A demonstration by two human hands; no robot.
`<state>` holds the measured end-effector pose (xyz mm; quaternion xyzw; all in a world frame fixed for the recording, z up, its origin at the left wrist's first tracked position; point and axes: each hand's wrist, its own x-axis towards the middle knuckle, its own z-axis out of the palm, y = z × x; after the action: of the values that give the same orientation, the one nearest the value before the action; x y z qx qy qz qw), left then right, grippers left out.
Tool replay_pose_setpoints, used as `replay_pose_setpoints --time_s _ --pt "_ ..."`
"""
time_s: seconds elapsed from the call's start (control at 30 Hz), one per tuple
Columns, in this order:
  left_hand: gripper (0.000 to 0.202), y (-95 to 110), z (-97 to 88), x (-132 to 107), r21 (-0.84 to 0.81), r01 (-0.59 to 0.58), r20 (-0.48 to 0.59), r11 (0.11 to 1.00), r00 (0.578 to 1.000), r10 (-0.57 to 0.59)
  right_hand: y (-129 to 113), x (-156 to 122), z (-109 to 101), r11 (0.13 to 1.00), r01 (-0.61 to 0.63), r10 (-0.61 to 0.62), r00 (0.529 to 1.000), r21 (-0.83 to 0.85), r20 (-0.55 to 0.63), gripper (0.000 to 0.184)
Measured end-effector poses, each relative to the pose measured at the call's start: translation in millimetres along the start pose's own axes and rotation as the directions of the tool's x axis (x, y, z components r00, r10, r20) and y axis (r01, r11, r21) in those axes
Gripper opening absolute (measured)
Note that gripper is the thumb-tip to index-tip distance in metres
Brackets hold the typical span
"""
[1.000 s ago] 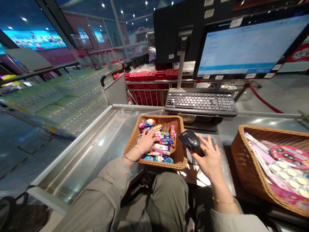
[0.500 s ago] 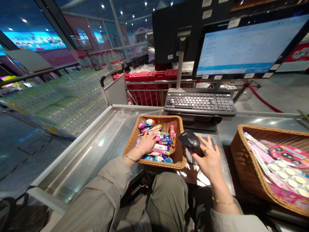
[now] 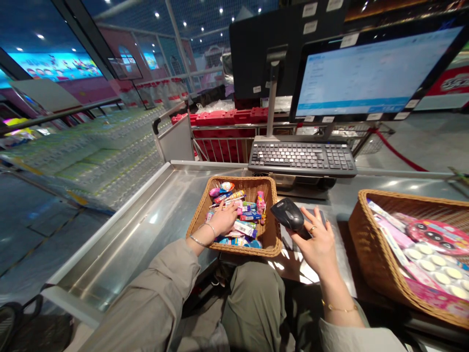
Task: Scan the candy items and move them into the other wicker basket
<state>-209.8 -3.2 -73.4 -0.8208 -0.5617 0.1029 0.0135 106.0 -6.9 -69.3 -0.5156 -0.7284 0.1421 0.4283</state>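
Note:
My left hand [image 3: 223, 220] reaches into a wicker basket [image 3: 205, 205] filled with several small colourful candy packets [image 3: 246, 214]. Its fingers curl down among the packets, and what they grip is hidden. My right hand [image 3: 318, 243] holds a black handheld barcode scanner [image 3: 288, 214] just right of that basket, with the fingers wrapped round its handle. A ring shows on one finger. Both arms wear grey sleeves.
A black keyboard [image 3: 302, 157] and a lit monitor [image 3: 370, 73] stand behind the basket on the steel counter [image 3: 146, 230]. A larger wicker basket [image 3: 370, 254] with pink toy packs sits at the right. Red shopping baskets [image 3: 227, 117] are stacked beyond the counter.
My left hand has drawn back slightly within the basket and its fingers have curled onto the packets. The right hand with the scanner has barely moved.

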Motion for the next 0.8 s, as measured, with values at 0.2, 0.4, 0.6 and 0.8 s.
replay_pose_setpoints --time_s 0.2,0.4,0.6,0.8 --pt "0.033 1 -4.9 0 0.006 -0.049 0.009 0.999 0.999 0.049 2 0 1 1.0 -0.002 0.002 1.0 0.0 -0.002 0.033" --pt "0.031 4 -9.0 -1 -0.017 -0.096 0.032 0.995 0.995 0.096 1 0 0 1.0 -0.005 0.005 1.0 -0.002 -0.002 0.034" --pt "0.023 4 -12.3 -2 -0.024 -0.117 -0.014 0.993 0.993 0.116 3 -1 -1 1.0 -0.008 0.008 1.0 0.003 -0.01 0.034" --pt "0.019 3 -15.2 1 -0.042 -0.089 -0.106 0.995 0.991 0.084 4 -1 -1 1.0 0.002 -0.002 1.0 0.011 -0.018 0.034"
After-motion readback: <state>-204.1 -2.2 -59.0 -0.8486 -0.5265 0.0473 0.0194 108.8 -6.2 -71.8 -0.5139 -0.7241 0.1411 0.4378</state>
